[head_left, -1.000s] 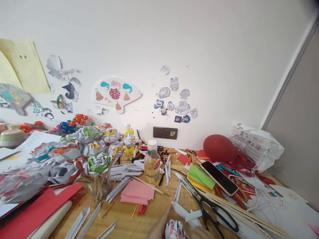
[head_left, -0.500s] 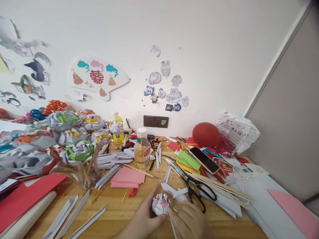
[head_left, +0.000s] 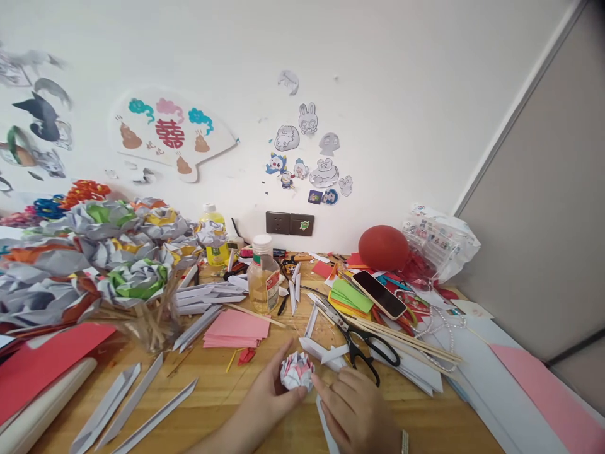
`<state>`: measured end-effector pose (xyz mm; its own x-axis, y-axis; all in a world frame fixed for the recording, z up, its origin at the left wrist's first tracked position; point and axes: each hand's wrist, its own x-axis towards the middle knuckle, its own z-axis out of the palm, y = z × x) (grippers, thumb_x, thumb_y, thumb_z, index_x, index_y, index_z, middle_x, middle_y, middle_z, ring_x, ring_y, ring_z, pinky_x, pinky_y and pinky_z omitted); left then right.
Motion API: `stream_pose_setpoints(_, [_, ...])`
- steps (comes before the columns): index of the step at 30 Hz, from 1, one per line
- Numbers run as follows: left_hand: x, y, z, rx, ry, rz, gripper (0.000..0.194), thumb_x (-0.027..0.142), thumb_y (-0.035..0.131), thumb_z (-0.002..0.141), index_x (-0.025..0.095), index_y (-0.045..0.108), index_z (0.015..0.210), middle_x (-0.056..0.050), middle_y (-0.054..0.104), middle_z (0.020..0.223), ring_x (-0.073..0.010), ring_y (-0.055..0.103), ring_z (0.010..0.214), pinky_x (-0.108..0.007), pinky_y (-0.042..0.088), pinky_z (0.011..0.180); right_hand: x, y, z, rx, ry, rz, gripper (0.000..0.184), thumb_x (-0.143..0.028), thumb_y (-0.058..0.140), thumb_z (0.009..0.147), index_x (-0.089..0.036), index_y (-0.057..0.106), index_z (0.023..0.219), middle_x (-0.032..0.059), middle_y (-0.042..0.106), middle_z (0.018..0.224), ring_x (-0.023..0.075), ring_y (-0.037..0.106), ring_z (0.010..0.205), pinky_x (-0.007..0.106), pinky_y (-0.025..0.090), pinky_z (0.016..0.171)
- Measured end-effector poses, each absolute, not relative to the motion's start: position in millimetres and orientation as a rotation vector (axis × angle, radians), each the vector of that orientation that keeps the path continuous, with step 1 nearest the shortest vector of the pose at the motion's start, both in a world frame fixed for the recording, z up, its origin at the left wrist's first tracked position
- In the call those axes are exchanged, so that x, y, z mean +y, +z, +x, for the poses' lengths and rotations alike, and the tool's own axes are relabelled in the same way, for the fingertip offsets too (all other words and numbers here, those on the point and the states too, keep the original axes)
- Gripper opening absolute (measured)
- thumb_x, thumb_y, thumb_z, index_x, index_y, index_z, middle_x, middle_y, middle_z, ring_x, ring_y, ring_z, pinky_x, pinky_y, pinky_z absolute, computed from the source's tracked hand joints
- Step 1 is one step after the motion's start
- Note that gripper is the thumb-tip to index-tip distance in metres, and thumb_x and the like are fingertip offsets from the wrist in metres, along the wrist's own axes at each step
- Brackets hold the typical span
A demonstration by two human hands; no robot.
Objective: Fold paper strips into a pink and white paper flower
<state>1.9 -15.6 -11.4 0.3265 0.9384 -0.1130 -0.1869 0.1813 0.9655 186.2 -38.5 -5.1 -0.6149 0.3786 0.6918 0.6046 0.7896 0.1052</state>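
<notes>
A small round paper flower (head_left: 297, 373), white with pink inside, is held in my left hand (head_left: 270, 392), thumb in front and fingers behind. My right hand (head_left: 357, 407) is at the flower's right side, its index finger touching the petals and the other fingers curled. The right thumb is mostly hidden. Under my right hand lies a folded white paper strip (head_left: 326, 424). Just beyond the hands are more folded strips (head_left: 317, 350) and black-handled scissors (head_left: 362, 343).
Pink paper sheets (head_left: 236, 328), a bottle of pale liquid (head_left: 263, 284) and bamboo sticks (head_left: 406, 345) lie ahead. Many finished paper flowers (head_left: 137, 277) crowd the left. A phone (head_left: 379, 295), green paper (head_left: 350, 295) and a red balloon (head_left: 384, 247) are at the right.
The view has turned right and tilted down, bringing both hands and the flower fully into sight. My left hand keeps hold of the flower, with my right fingers at its side.
</notes>
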Motion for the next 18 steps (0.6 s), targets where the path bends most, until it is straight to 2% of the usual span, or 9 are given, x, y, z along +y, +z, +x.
stream_pose_setpoints(6, [-14.2, -16.5, -0.2, 0.902, 0.998, 1.063, 0.100, 0.047, 0.082, 0.052, 0.017, 0.038, 0.136, -0.014, 0.061, 0.121, -0.0319, 0.054, 0.111, -0.042, 0.037, 0.098, -37.6, -7.5, 185.0, -2.369, -0.455, -0.664, 0.032, -0.007, 0.037, 0.086, -0.003, 0.058, 0.109, 0.0063, 0.059, 0.060, 0.0178, 0.051, 0.055, 0.033, 0.044, 0.056])
stream_pose_setpoints(10, [-13.3, -17.0, 0.7, 0.900, 0.985, 1.061, 0.108, 0.051, 0.082, 0.049, 0.015, 0.034, 0.138, -0.014, 0.061, 0.118, -0.0311, 0.054, 0.108, -0.040, 0.038, 0.096, -39.0, -8.1, 186.7, -2.366, -0.370, -0.760, 0.035, -0.011, 0.035, 0.089, -0.001, 0.054, 0.117, 0.0079, 0.060, 0.064, 0.0185, 0.053, 0.059, 0.034, 0.045, 0.059])
stream_pose_setpoints(14, [-13.3, -16.1, 1.8, 0.915, 0.961, 1.097, 0.115, 0.056, 0.080, 0.047, 0.013, 0.029, 0.140, -0.016, 0.061, 0.116, -0.0299, 0.055, 0.103, -0.039, 0.039, 0.094, -39.5, -5.3, 184.7, -2.381, -0.438, -0.665, 0.032, -0.008, 0.036, 0.088, -0.002, 0.057, 0.110, 0.0067, 0.059, 0.061, 0.0175, 0.052, 0.055, 0.032, 0.045, 0.056])
stream_pose_setpoints(18, [-12.2, -21.3, 1.4, 0.881, 0.966, 1.130, 0.116, 0.062, 0.076, 0.048, 0.012, 0.027, 0.140, -0.016, 0.058, 0.119, -0.0298, 0.052, 0.108, -0.039, 0.036, 0.096, -32.8, -3.9, 181.7, -2.315, -0.502, -0.660, 0.032, -0.008, 0.034, 0.088, -0.003, 0.059, 0.107, 0.0055, 0.059, 0.058, 0.0167, 0.054, 0.054, 0.031, 0.046, 0.055])
